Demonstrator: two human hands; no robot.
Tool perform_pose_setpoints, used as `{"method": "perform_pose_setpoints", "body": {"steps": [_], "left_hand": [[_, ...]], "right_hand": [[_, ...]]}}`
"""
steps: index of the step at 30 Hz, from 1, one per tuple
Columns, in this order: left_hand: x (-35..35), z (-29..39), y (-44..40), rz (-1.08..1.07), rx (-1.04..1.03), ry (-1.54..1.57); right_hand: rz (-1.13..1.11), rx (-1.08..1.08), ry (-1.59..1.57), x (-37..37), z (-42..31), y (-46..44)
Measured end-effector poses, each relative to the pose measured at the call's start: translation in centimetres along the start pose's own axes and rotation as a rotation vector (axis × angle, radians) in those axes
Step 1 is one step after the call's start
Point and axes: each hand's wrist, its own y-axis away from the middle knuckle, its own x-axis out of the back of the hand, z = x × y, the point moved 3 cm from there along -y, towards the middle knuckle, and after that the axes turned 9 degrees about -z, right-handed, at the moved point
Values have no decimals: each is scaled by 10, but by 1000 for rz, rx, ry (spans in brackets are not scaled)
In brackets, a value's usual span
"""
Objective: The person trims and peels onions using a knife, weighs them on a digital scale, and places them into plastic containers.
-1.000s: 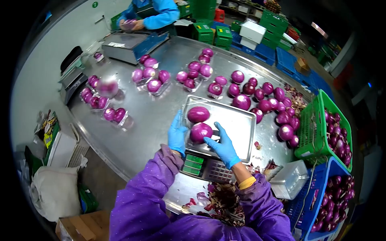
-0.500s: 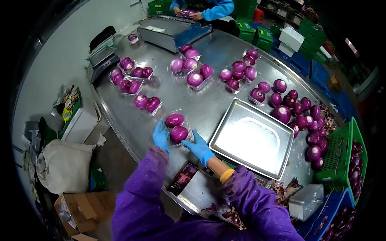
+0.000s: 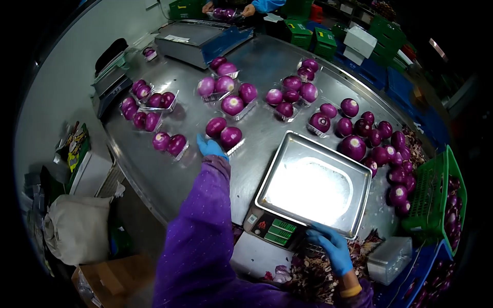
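My left hand (image 3: 211,147), in a blue glove, touches the near side of a clear tray holding two purple onions (image 3: 230,136), on the metal table (image 3: 246,169). Its thumb is up and apart from the other fingers, which are partly hidden at the tray. My right hand (image 3: 331,247), also gloved in blue, is over dry onion skins (image 3: 316,272) beside the near edge of the scale; its fingers are stretched out and it holds nothing visible. The scale's metal pan (image 3: 313,187) has nothing on it, and its green display (image 3: 281,232) faces me.
Packed onion trays (image 3: 232,105) stand across the table's far and left parts. Loose onions (image 3: 353,147) lie at the right, beside a green crate (image 3: 431,192) and stacked clear trays (image 3: 390,259). Across the table, a co-worker's hands (image 3: 248,10) hold a packed tray.
The two-onion tray has moved from the near table area up toward the other packs. My right hand has left it and moved right to the scale's near side. The phone is no longer visible.
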Motion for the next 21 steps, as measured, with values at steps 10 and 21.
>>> {"method": "perform_pose_setpoints", "body": {"steps": [10,21], "left_hand": [[-21,-40,-54,-57,151,-75],[3,-3,-89,-403,-56,-445]], "right_hand": [[502,24,-24,73,87,114],[830,32,498,70,224,235]]}}
